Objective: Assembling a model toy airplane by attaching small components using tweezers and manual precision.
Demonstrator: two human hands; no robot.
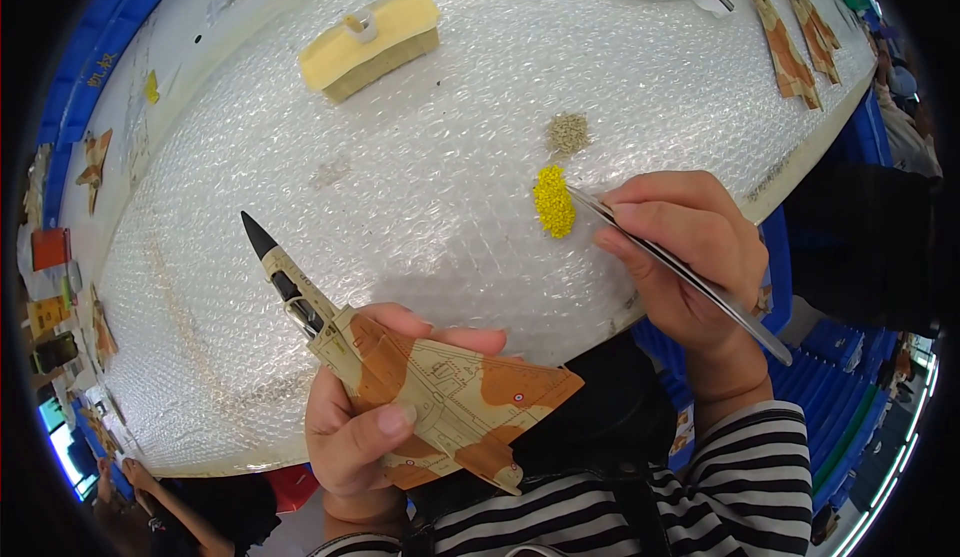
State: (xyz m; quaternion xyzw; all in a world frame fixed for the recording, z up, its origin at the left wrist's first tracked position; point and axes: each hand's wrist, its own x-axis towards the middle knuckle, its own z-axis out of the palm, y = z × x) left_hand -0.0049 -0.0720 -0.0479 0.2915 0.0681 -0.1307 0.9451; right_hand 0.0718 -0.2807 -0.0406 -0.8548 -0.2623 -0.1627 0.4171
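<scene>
My left hand (350,437) is closed around a model jet (440,387) in tan and orange-brown camouflage, with a black nose pointing to the upper left. Its thumb lies on top, and other fingers reach underneath. Metal tweezers (690,275) are pinched in my right hand (690,237). Their tips touch or nearly touch the right edge of a small pile of tiny yellow pieces (553,202) on bubble wrap. Just beyond lies a pile of tiny beige pieces (567,134). Whether the tips hold a piece is too small to tell.
Bubble wrap (250,147) covers the table. A yellow block-shaped holder (370,42) stands at the far left of the middle. More camouflaged model jets (785,52) lie at the far right, another (94,169) at the left. Blue crates (850,387) stand at right; another person's arm (175,507) shows lower left.
</scene>
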